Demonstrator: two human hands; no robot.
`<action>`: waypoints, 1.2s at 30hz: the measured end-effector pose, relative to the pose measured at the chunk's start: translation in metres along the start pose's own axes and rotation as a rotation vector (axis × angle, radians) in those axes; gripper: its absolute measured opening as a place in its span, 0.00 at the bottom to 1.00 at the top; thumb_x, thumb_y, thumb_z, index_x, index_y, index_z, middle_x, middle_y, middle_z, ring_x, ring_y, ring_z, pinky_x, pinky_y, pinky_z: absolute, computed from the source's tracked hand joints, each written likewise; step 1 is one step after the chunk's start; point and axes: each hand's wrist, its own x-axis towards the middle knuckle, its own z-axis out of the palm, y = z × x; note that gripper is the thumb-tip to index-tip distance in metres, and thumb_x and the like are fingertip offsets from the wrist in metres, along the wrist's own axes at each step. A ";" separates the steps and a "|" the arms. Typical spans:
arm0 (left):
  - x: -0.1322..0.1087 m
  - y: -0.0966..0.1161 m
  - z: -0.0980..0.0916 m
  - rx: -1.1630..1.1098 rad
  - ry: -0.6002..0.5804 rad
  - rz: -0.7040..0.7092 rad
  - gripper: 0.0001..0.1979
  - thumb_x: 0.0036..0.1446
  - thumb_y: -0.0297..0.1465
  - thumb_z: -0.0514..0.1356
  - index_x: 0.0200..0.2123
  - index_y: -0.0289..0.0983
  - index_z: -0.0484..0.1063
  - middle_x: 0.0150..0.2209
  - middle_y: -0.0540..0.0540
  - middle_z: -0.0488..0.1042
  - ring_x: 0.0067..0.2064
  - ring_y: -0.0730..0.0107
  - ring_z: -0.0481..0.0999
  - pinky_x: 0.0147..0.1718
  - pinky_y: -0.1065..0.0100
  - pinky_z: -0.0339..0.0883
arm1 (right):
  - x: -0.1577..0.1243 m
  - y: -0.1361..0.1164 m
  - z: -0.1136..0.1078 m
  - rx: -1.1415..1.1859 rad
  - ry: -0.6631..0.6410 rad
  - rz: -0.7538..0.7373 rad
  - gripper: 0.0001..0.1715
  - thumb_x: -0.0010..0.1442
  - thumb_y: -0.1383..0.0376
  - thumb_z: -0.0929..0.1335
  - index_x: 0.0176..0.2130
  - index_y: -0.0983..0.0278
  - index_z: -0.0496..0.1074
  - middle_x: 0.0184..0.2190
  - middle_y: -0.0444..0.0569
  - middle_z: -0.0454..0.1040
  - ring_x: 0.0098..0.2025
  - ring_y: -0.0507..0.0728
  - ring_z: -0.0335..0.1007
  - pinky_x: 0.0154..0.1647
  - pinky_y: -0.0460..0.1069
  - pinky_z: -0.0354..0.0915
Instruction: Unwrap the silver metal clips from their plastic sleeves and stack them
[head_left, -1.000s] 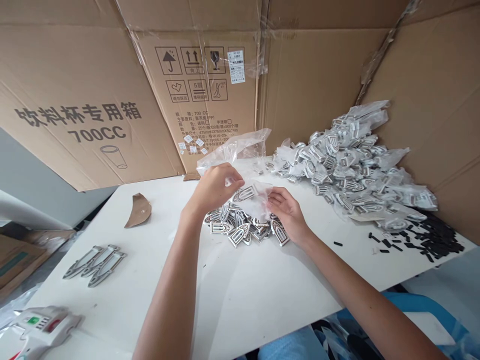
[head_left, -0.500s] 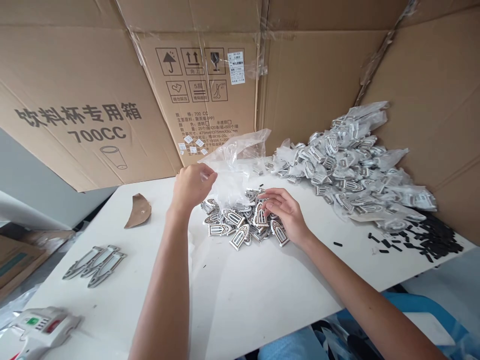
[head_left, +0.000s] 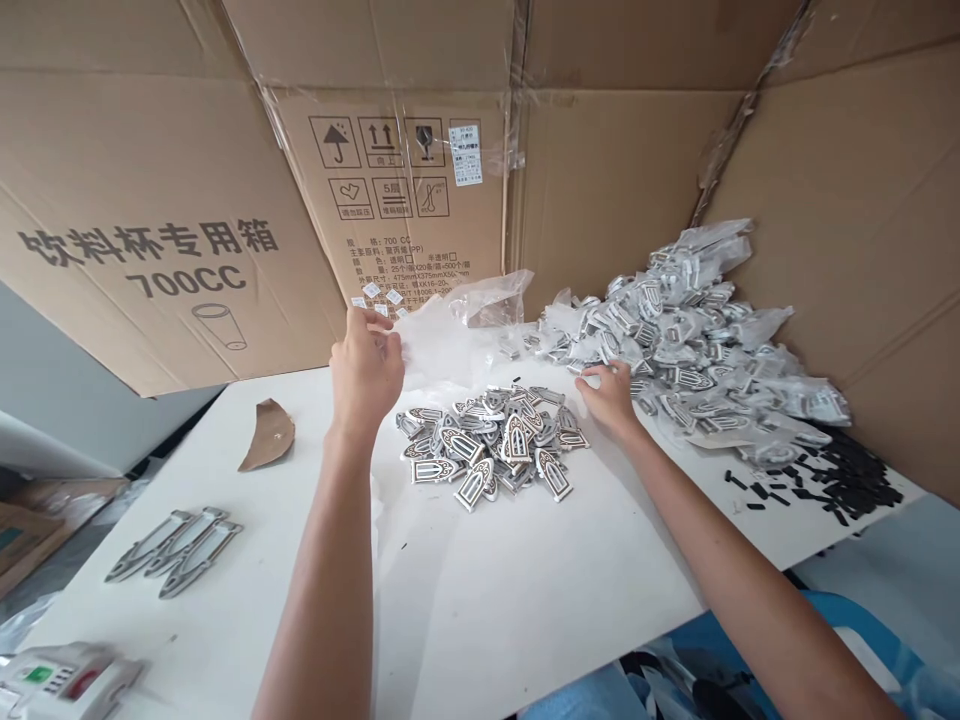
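Observation:
My left hand (head_left: 367, 365) is closed, thumb against fingers, on the left edge of a clear plastic bag (head_left: 450, 345) that spreads along the back of the table. In front of the bag lies a loose heap of small grey and white arch-shaped pieces (head_left: 487, 435) with brown scroll patterns. My right hand (head_left: 609, 398) is just right of that heap, close to the bagged pieces. Its thumb and fingertips are drawn together; whatever may be between them is too small to make out.
A large mound of bagged pieces (head_left: 675, 340) sits at the back right, beside scattered black strips (head_left: 847, 475). Cardboard walls (head_left: 600, 180) enclose the back. At left are a brown cardboard scrap (head_left: 268, 435), three grey arch frames (head_left: 176, 550) and a white device (head_left: 67, 680).
My right hand has left the heap of arch pieces, moving right and back, its fingers drawing together. My left hand has shifted left, pulling the bag flatter. The view has tilted slightly.

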 end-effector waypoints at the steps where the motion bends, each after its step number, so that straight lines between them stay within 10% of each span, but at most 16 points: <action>1: 0.000 0.001 0.000 -0.010 -0.015 0.005 0.09 0.66 0.28 0.58 0.49 0.43 0.71 0.37 0.44 0.83 0.42 0.52 0.81 0.48 0.52 0.70 | 0.006 0.006 -0.002 -0.058 0.011 0.012 0.13 0.54 0.59 0.76 0.37 0.64 0.77 0.68 0.68 0.60 0.73 0.79 0.49 0.77 0.71 0.43; 6: 0.000 0.004 0.002 0.029 -0.167 0.038 0.13 0.64 0.24 0.53 0.39 0.43 0.77 0.33 0.45 0.81 0.39 0.52 0.80 0.46 0.53 0.70 | 0.018 0.025 -0.011 -0.606 -0.058 0.011 0.24 0.62 0.62 0.69 0.54 0.72 0.78 0.81 0.68 0.42 0.76 0.80 0.47 0.77 0.68 0.46; 12: -0.005 0.015 0.005 0.037 -0.249 0.023 0.15 0.64 0.25 0.55 0.41 0.42 0.83 0.42 0.45 0.87 0.48 0.48 0.84 0.52 0.52 0.73 | 0.018 0.033 -0.017 -0.675 -0.014 -0.122 0.25 0.67 0.62 0.64 0.59 0.69 0.75 0.76 0.67 0.58 0.74 0.75 0.54 0.74 0.68 0.53; 22: -0.013 0.024 0.018 0.014 -0.174 0.125 0.05 0.62 0.28 0.65 0.38 0.42 0.82 0.41 0.48 0.87 0.43 0.54 0.83 0.48 0.53 0.74 | -0.004 -0.020 -0.011 0.000 0.286 -0.123 0.11 0.62 0.60 0.73 0.42 0.58 0.70 0.42 0.48 0.75 0.36 0.58 0.71 0.46 0.57 0.73; 28: -0.019 0.033 0.028 0.020 -0.250 0.266 0.14 0.62 0.21 0.58 0.40 0.41 0.82 0.43 0.45 0.84 0.44 0.55 0.81 0.45 0.55 0.73 | -0.040 -0.070 0.020 0.933 -0.166 0.308 0.27 0.50 0.61 0.84 0.44 0.54 0.72 0.39 0.39 0.76 0.35 0.53 0.76 0.39 0.51 0.74; 36: -0.033 0.048 0.040 -0.020 -0.470 0.351 0.11 0.67 0.27 0.59 0.45 0.39 0.83 0.49 0.42 0.82 0.48 0.54 0.82 0.49 0.53 0.73 | -0.071 -0.104 0.033 1.086 -0.382 0.404 0.12 0.57 0.62 0.83 0.40 0.54 0.82 0.44 0.42 0.82 0.44 0.55 0.75 0.39 0.49 0.72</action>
